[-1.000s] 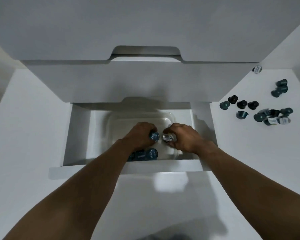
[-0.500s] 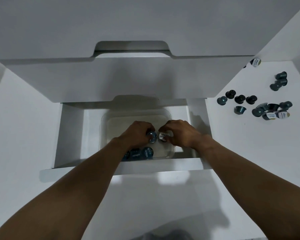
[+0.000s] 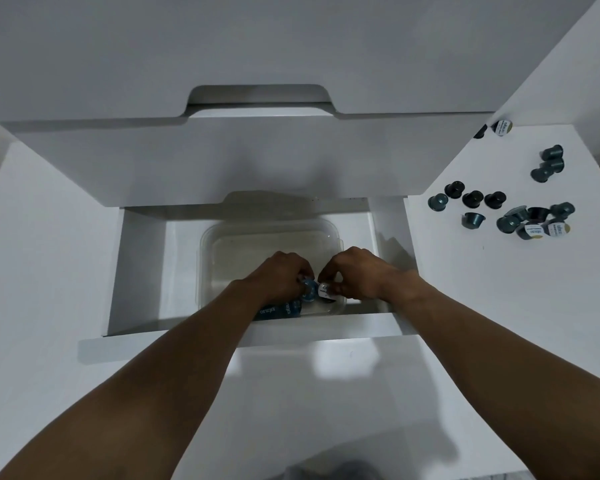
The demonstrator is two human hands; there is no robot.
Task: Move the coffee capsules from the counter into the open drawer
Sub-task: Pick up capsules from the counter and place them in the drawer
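Head view: both hands are down in the open drawer (image 3: 142,265), over the near right corner of a clear plastic tub (image 3: 208,237) that sits on the drawer floor. The left hand (image 3: 284,275) has its fingers curled and pinches a blue-lidded capsule (image 3: 309,291). The right hand (image 3: 357,271) is curled the same way and pinches a white-lidded capsule (image 3: 326,292). The two capsules are just beside each other, low in the tub or just above its floor; I cannot tell whether they touch it.

Both held capsules show their round foil lids up towards the camera, so each one's axis runs roughly upright, leaning a little towards the person.

A few stored capsules (image 3: 278,310) lie in the tub's near edge, partly hidden under the left forearm, lids up with their print readable.

I judge the task to be in its early part. More than a dozen loose capsules (image 3: 471,199) are scattered on the bench (image 3: 499,306) to the right of the drawer. Some stand lid-down with dark bases up, while others lie tipped on their sides with pale lids turned towards the viewer. One far capsule (image 3: 502,127) sits well apart, at the back by the wall.
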